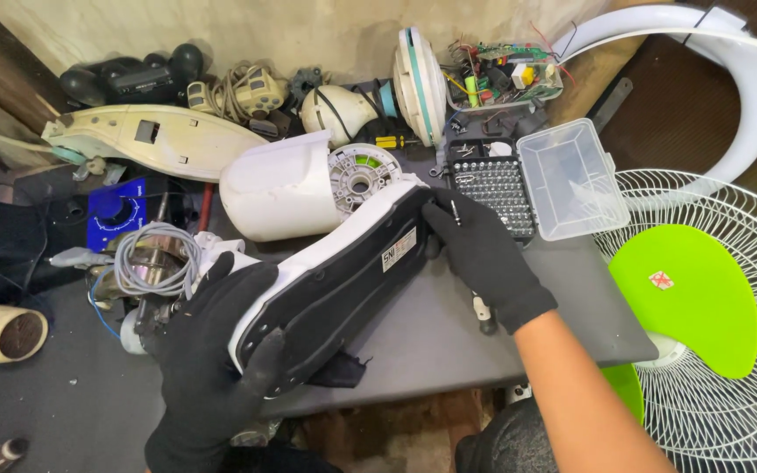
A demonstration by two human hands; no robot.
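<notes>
The black-gloved left hand (208, 350) gripped the near end of a glossy black-and-white plastic fan base (335, 276), fingers curled over its edge, on the matte grey table (449, 337). The gloved right hand (484, 254) pinched a slim metal screwdriver (482, 307) against the base's far end, beside a clear-lidded bit case (527, 180).

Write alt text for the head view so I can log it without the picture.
Two black-gloved hands hold a black-and-white fan base on a grey table: the left hand grips its near end, the right hand presses a screwdriver at its far end. A screwdriver bit case lies open behind; a wire fan guard stands right.
</notes>
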